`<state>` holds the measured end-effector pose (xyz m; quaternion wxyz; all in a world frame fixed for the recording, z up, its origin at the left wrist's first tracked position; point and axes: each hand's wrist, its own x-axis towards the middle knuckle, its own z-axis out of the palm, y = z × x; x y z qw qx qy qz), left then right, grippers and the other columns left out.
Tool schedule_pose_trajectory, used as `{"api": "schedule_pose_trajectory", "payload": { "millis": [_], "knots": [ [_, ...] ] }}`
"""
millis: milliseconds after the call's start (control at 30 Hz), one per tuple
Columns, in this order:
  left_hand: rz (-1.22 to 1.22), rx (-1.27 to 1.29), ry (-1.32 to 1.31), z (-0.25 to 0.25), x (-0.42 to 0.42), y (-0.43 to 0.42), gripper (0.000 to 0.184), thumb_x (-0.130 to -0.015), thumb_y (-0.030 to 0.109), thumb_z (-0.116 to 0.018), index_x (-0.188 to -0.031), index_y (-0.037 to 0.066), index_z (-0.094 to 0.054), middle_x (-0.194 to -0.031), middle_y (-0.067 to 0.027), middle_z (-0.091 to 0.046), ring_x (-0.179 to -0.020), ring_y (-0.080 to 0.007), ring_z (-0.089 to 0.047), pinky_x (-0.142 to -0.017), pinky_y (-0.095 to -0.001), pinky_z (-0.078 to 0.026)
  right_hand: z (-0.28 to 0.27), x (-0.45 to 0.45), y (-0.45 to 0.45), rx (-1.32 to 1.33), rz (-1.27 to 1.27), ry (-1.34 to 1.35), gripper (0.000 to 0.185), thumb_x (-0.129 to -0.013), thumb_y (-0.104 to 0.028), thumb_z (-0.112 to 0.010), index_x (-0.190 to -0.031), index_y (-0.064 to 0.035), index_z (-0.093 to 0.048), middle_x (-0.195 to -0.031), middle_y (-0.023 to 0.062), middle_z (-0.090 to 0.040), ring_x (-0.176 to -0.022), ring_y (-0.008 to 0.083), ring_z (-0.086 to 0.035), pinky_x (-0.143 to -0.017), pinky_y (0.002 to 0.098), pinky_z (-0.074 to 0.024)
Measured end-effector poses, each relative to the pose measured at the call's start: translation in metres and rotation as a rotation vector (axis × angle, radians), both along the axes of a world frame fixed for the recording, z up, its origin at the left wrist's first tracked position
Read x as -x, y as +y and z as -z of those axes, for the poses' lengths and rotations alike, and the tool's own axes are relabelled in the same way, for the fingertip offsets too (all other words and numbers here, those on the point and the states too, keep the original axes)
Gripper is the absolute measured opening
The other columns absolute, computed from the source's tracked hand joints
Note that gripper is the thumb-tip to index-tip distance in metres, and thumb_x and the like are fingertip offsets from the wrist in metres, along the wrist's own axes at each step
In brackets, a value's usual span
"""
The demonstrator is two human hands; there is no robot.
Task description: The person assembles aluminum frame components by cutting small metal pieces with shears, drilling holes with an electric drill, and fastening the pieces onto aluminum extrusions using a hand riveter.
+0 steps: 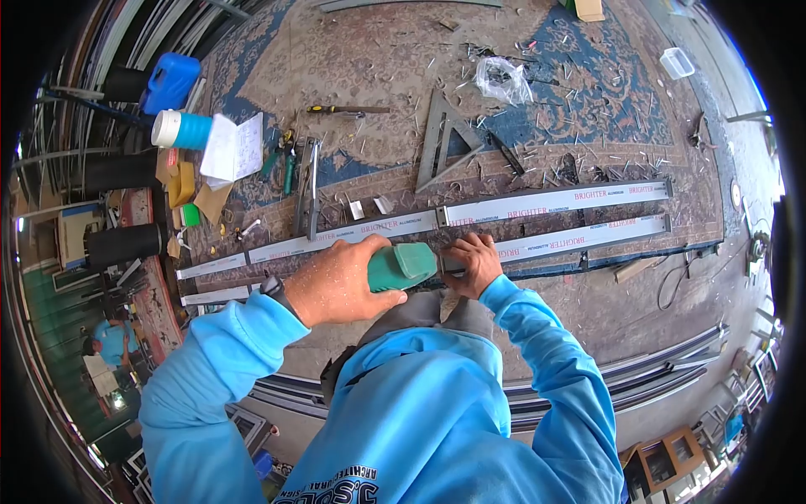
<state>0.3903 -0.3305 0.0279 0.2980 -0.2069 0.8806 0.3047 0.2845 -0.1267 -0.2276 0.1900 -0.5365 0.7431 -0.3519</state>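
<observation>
My left hand (340, 281), with a dark watch at the wrist, is wrapped around a green power tool (403, 265). Its boxy end faces up; its working end is hidden, so I cannot tell its exact kind. Close beside it, my right hand (473, 264) has its fingers curled on the near side of a long aluminium frame (554, 206). White film printed "BRIGHTER ALUMINIUM" covers the frame's two long bars. A short dark crosspiece shows by the right fingers, partly covered by the hand.
Beyond the frame lie a triangular square (445, 141), a yellow-handled screwdriver (348, 109) and a plastic bag (504, 80). Many screws are scattered over the carpet. A notebook (233, 149) and a blue jug (170, 82) are at left. Metal profiles (604, 386) lie behind me.
</observation>
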Motion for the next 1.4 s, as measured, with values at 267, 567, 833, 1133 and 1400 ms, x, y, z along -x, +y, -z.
{"api": "schedule_pose_trajectory", "payload": {
  "millis": [267, 567, 833, 1133, 1400],
  "knots": [
    [0.054, 0.007, -0.050, -0.005, 0.007, 0.005, 0.073, -0.079, 0.041, -0.084, -0.135, 0.005, -0.055, -0.111, -0.0280, -0.068, -0.102, -0.0488, -0.065, -0.093, -0.0542, -0.051, 0.004, -0.001, 0.004, -0.010, -0.007, -0.003, 0.044, -0.069, -0.031, -0.083, -0.109, -0.0162, -0.074, -0.108, -0.0002, -0.068, -0.105, 0.0236, -0.057, -0.096, 0.0438, -0.0388],
    [0.085, 0.027, -0.112, -0.015, 0.012, 0.013, 0.074, -0.080, 0.041, -0.083, -0.138, 0.006, -0.053, -0.109, -0.0287, -0.068, -0.101, -0.0487, -0.065, -0.089, -0.0554, -0.053, 0.002, 0.000, 0.004, -0.039, -0.019, 0.011, 0.046, -0.068, -0.032, -0.082, -0.111, -0.0163, -0.074, -0.108, 0.0003, -0.067, -0.106, 0.0238, -0.057, -0.095, 0.0451, -0.0387],
    [0.001, 0.022, -0.039, -0.011, -0.004, 0.011, 0.076, -0.080, 0.044, -0.082, -0.139, 0.007, -0.052, -0.115, -0.0255, -0.068, -0.103, -0.0479, -0.064, -0.092, -0.0538, -0.052, 0.000, 0.000, 0.003, -0.029, -0.031, -0.007, 0.045, -0.069, -0.032, -0.082, -0.111, -0.0165, -0.074, -0.109, 0.0001, -0.068, -0.106, 0.0239, -0.056, -0.095, 0.0446, -0.0388],
    [0.099, -0.022, 0.071, 0.007, -0.032, 0.005, 0.076, -0.081, 0.042, -0.081, -0.139, 0.005, -0.052, -0.103, -0.0265, -0.071, -0.090, -0.0453, -0.071, -0.079, -0.0504, -0.058, 0.001, -0.002, 0.004, -0.019, -0.017, 0.032, 0.044, -0.068, -0.030, -0.082, -0.109, -0.0174, -0.073, -0.113, -0.0012, -0.069, -0.108, 0.0238, -0.057, -0.095, 0.0448, -0.0391],
    [0.181, -0.083, 0.131, 0.014, 0.015, -0.017, 0.071, -0.079, 0.040, -0.082, -0.132, 0.001, -0.055, -0.095, -0.0239, -0.073, -0.089, -0.0440, -0.071, -0.078, -0.0480, -0.060, -0.004, 0.000, -0.001, -0.035, -0.014, -0.001, 0.045, -0.066, -0.029, -0.082, -0.108, -0.0169, -0.073, -0.112, -0.0005, -0.069, -0.107, 0.0252, -0.058, -0.095, 0.0457, -0.0392]
  ]
}}
